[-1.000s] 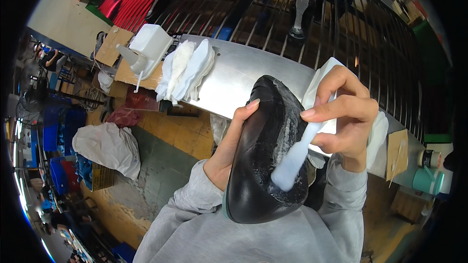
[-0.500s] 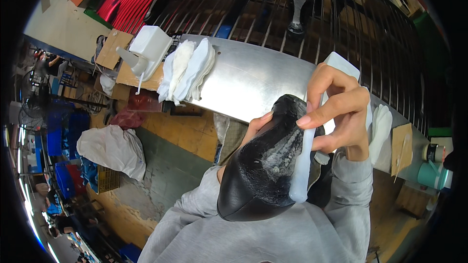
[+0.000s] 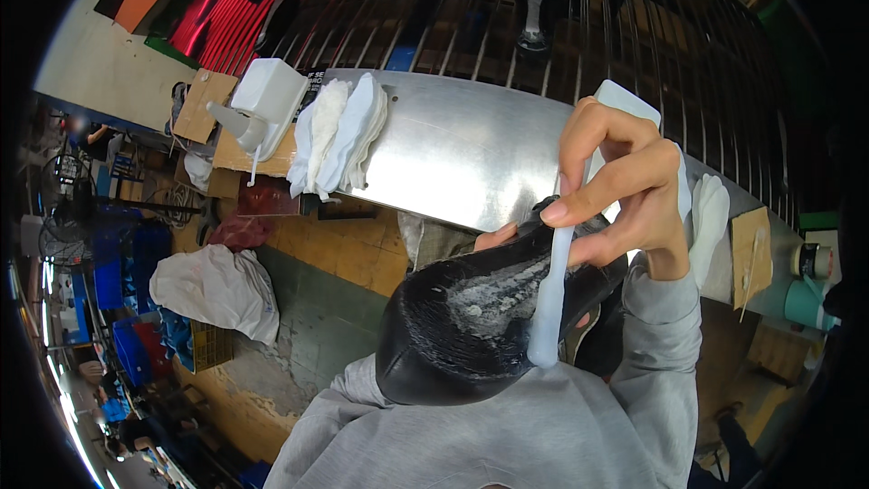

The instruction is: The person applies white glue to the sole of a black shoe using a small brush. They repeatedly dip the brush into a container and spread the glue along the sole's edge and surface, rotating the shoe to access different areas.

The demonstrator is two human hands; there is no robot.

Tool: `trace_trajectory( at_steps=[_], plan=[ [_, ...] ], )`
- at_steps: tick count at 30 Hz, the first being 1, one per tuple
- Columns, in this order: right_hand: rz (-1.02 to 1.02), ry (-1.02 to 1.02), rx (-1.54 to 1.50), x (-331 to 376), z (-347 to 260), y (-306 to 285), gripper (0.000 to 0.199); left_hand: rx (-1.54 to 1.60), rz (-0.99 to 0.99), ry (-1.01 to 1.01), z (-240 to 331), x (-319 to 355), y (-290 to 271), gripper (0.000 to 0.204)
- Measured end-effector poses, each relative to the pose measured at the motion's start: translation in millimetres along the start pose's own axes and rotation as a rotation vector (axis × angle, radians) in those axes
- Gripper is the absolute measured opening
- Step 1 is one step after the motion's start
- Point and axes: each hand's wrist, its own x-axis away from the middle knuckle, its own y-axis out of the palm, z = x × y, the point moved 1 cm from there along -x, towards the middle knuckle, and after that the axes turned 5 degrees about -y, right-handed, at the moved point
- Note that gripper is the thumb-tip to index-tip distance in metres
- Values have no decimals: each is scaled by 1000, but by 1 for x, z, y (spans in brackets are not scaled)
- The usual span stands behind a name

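A black leather shoe is held underside up in front of my chest. Its sole area is roughened and smeared with white. My left hand grips it from behind; only some fingertips show and the palm is hidden. Between the thumb and fingers of my right hand is a slim, pale plastic stick-like tool. Its broad rounded end points toward me, beside the shoe's edge. The thinner far end is partly covered by my fingers, so its kind is unclear.
Beyond lies a metal shelf with stacked white pads and a white spouted container. A metal rack behind holds another dark shoe. At right are cardboard and a teal cup; a white sack sits lower left.
The shoe has tilted and turned, its far end swinging right and nearer. My right hand and the pale tool have moved slightly left along with it. The view has shifted a little.
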Motion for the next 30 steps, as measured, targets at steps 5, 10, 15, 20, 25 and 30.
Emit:
trace_trajectory(
  at_steps=[5, 10, 15, 20, 25, 30],
  plan=[
    [-6, 23, 48, 6, 0, -5, 36, -73, 0, 7, 3, 1, -1, 72],
    [13, 74, 109, 17, -8, -17, 35, -369, 40, 145, 8, 8, 8, 84],
    [330, 337, 491, 68, -33, -40, 29, -834, -46, 556, 39, 31, 31, 96],
    [38, 589, 1178, 118, -48, -44, 22, -1139, -515, 1016, 57, 75, 77, 107],
    [37, 641, 1279, 153, -29, -17, 23, -1277, -508, 1452, 72, 93, 96, 121],
    [109, 610, 1381, 161, -26, -12, 21, -1272, -759, 810, 71, 58, 114, 124]
  ],
)
